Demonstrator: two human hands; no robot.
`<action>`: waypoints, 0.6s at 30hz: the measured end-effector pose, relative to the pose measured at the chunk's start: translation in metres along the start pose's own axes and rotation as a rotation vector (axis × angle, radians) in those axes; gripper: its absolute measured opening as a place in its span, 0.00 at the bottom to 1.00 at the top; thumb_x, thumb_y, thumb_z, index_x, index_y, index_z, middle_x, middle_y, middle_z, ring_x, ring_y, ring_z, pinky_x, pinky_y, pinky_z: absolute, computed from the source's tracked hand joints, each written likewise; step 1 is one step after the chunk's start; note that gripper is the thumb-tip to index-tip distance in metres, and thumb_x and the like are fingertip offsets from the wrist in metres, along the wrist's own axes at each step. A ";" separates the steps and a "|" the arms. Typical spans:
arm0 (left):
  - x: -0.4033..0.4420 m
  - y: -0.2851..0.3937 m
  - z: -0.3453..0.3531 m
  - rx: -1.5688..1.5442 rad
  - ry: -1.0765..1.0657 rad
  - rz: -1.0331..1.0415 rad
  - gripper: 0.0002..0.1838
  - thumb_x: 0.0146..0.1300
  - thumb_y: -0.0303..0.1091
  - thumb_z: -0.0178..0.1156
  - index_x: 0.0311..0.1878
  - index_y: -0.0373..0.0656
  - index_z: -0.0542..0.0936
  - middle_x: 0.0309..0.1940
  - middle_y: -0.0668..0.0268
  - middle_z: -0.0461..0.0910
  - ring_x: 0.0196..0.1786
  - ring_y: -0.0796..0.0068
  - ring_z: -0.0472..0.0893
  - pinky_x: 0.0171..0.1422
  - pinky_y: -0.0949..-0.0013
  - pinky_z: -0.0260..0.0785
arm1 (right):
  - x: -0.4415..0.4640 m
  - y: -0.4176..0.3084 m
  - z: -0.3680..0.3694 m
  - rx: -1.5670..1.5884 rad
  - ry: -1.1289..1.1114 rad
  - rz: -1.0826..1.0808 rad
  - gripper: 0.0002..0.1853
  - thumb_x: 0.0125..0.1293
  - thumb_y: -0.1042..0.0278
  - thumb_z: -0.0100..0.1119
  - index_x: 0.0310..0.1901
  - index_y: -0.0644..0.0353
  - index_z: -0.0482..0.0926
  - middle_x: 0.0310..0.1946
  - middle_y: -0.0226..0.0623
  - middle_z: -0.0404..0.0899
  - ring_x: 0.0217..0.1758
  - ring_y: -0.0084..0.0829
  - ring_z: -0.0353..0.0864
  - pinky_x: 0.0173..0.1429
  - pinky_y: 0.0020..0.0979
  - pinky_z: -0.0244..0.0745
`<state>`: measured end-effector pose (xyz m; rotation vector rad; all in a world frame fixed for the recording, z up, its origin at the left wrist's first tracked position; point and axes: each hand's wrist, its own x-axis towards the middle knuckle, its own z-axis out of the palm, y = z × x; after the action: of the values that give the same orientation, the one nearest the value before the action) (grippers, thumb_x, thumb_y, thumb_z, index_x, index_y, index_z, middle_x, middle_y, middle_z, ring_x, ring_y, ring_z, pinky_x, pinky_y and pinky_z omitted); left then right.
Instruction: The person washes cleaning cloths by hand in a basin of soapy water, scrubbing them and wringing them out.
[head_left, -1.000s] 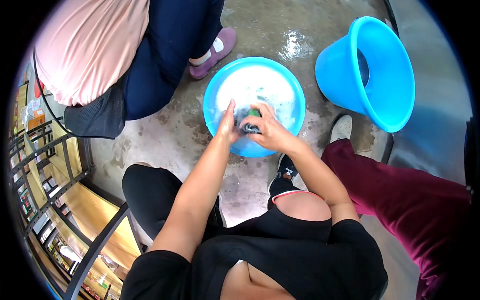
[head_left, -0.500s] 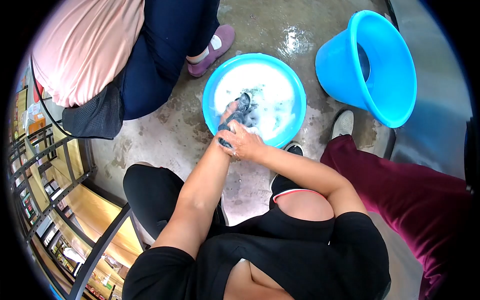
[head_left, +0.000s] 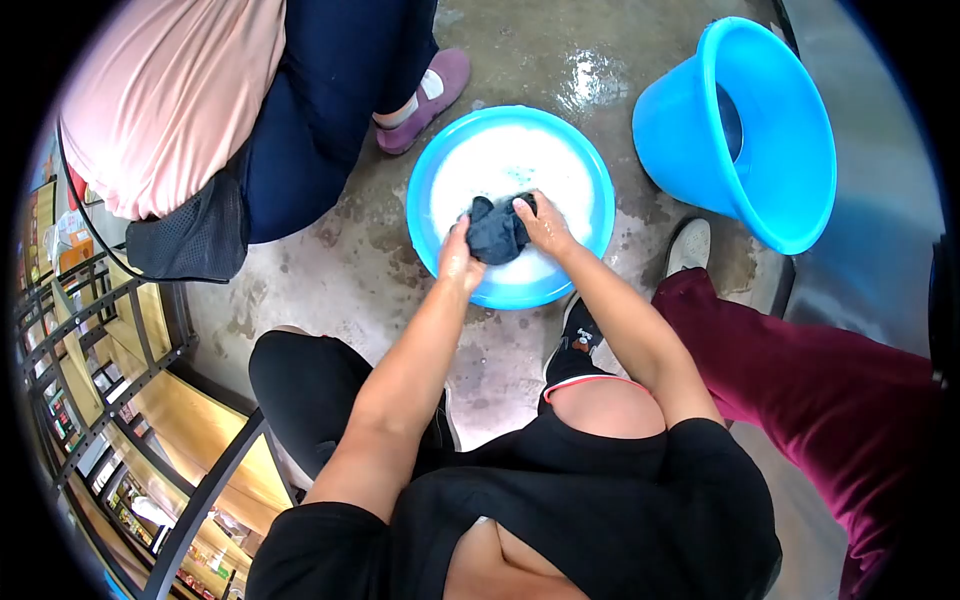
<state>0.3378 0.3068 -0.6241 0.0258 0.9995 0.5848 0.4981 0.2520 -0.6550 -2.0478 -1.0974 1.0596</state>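
A dark wet cloth is held bunched between my two hands, over a blue basin of white suds. My left hand grips the cloth's left side, near the basin's lower left rim. On the other side, my right hand is closed on its right end, thumb toward the middle. The exact kind of garment cannot be made out. Parts of the fingers are hidden by the cloth.
A large blue bucket lies tilted at upper right, mouth facing right. A seated person in navy trousers is at upper left; maroon trousers show another person at right. A metal-framed shelf stands at lower left. The concrete floor is wet.
My hands have moved apart from each other and further over the basin. The cloth, earlier stretched along my left hand and wrist, is now bunched between both hands.
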 end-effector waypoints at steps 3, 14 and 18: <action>-0.022 0.010 0.016 0.345 0.188 -0.039 0.32 0.62 0.44 0.52 0.66 0.51 0.50 0.64 0.54 0.56 0.63 0.47 0.61 0.59 0.34 0.53 | -0.028 -0.003 0.022 -0.512 0.080 -0.207 0.25 0.60 0.61 0.52 0.56 0.64 0.60 0.42 0.59 0.73 0.51 0.48 0.73 0.55 0.45 0.64; -0.019 0.023 0.037 0.016 -0.185 -0.382 0.31 0.62 0.55 0.48 0.54 0.35 0.67 0.42 0.55 0.76 0.50 0.64 0.73 0.59 0.60 0.65 | -0.066 -0.118 -0.023 0.054 -0.166 -0.405 0.15 0.55 0.56 0.58 0.38 0.59 0.76 0.27 0.47 0.73 0.33 0.44 0.74 0.42 0.41 0.66; 0.031 -0.009 -0.047 -0.148 -0.439 -0.232 0.22 0.64 0.46 0.47 0.51 0.36 0.70 0.38 0.57 0.75 0.41 0.67 0.74 0.54 0.62 0.68 | -0.089 -0.132 0.004 0.013 0.009 -0.685 0.14 0.50 0.60 0.60 0.39 0.53 0.76 0.33 0.42 0.66 0.44 0.45 0.65 0.55 0.48 0.54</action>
<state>0.3167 0.3022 -0.6772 -0.0888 0.5222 0.4140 0.4112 0.2410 -0.5221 -1.4700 -1.6122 0.6937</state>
